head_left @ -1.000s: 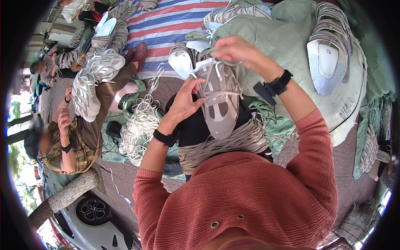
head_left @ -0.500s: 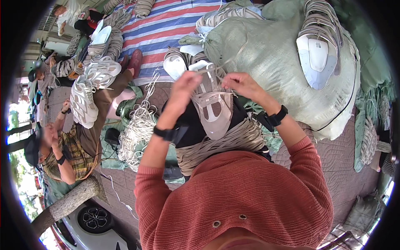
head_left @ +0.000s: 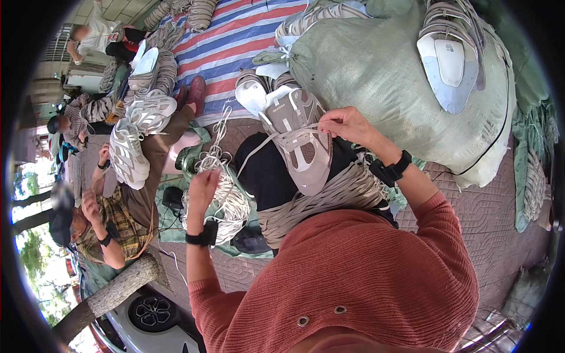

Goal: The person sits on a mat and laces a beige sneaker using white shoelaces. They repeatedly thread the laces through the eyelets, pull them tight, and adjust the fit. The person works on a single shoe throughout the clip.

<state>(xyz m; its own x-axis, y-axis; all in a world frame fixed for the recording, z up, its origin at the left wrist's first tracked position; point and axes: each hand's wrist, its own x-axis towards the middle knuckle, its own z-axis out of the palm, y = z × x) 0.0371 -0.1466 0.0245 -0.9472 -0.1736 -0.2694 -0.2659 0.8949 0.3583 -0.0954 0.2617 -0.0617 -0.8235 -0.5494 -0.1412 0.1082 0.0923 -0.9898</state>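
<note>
A taupe shoe upper with pale overlays lies toe towards me on my dark-clothed lap. Its flat shoelace crosses the throat, and one length trails off to the left. My right hand pinches the shoelace at the upper's right edge. Out to the left, my left hand is closed above a heap of white cords. What its fingers hold, if anything, cannot be made out. A thick bundle of taupe laces spreads across my lap below the toe.
A bulging pale green sack stands at right, with stacked uppers on it. A striped sheet covers the ground ahead. At left a seated person works beside white shoe uppers. A tree trunk leans at lower left.
My left hand has moved from the top of the upper down and left, over the white cords. My right hand stays beside the upper. One lace length now stretches leftward.
</note>
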